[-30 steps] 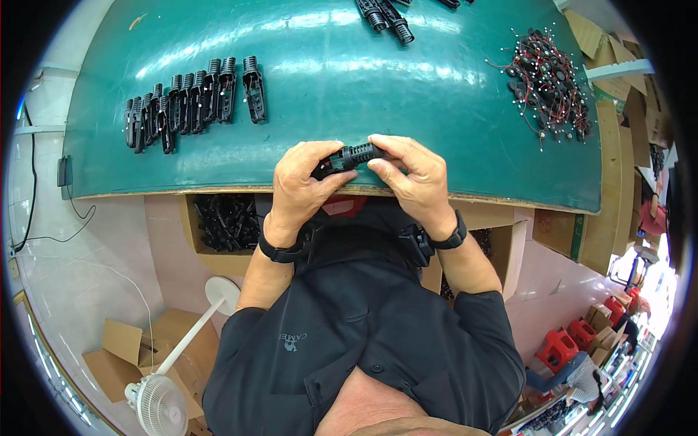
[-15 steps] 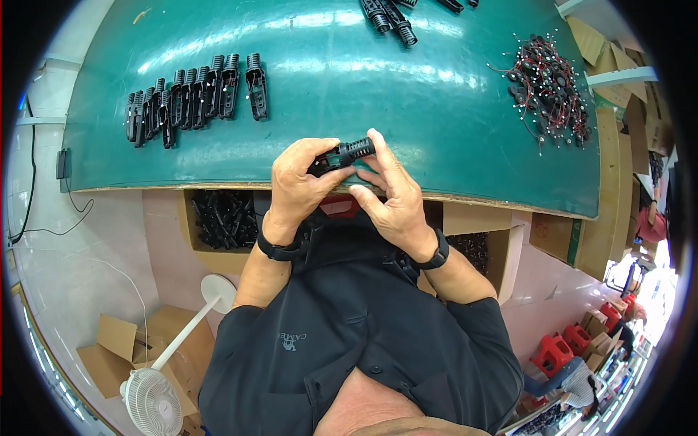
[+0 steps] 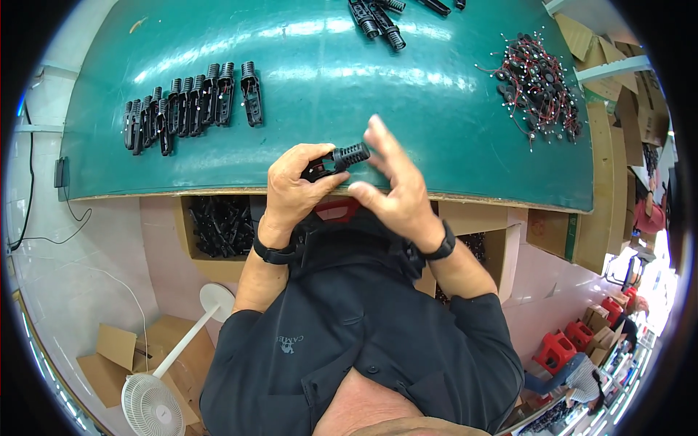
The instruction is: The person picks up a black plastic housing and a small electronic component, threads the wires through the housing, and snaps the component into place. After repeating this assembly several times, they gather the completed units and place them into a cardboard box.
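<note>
Just over the near edge of the green table (image 3: 451, 156), my left hand (image 3: 292, 182) grips a black plastic housing with a ribbed round end (image 3: 352, 156). The ribbed end points right, and part of the body is hidden behind my fingers. Beside that end is my right hand (image 3: 398, 182), its fingers apart and slightly blurred, with nothing in it. To the left on the table, several similar black housings (image 3: 195, 105) lie side by side in a slanting row. One housing (image 3: 251, 94) lies at the row's right end, a little apart.
A heap of small round black parts with red wires (image 3: 538, 87) lies at the table's right. More black housings (image 3: 378, 22) lie at the far middle. Below the table edge, a carton (image 3: 190, 251) holds many black parts. A white fan (image 3: 154, 403) stands at lower left.
My right hand has drawn away from the ribbed end of the housing and its fingers have opened. My left hand keeps its hold. The view has shifted slightly.
</note>
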Tool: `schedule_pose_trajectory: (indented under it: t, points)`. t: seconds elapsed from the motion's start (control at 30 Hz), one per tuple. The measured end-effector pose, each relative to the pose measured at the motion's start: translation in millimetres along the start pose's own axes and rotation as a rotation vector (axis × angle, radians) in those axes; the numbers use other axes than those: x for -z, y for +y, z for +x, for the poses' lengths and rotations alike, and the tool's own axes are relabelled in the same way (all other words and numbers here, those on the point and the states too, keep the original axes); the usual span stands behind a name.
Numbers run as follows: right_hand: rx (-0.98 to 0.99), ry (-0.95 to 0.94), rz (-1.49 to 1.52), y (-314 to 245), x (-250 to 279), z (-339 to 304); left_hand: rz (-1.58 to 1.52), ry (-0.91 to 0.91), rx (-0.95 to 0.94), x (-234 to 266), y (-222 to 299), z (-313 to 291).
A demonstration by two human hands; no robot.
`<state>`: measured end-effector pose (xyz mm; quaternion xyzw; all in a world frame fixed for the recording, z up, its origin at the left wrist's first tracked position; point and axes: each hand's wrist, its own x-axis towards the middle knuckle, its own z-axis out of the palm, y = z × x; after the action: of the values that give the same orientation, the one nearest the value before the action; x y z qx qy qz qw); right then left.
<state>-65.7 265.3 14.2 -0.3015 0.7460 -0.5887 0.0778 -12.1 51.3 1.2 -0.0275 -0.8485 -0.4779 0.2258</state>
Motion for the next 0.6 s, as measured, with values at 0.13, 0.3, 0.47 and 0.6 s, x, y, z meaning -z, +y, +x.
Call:
schedule_pose_trajectory:
  t: [0.13,0.3,0.47,0.6]
  points:
    - [0.15,-0.013,-0.133,9,-2,29,-0.021,-0.034,-0.036,-3,3,-2]
    - [0.051,-0.018,0.111,10,-26,29,-0.032,-0.043,-0.014,-4,3,-1]
    - [0.02,-0.03,0.14,12,-25,33,-0.014,-0.043,0.001,-5,3,-3]
    - [-0.001,-0.059,0.158,14,-20,36,-0.06,-0.051,0.005,-2,2,2]
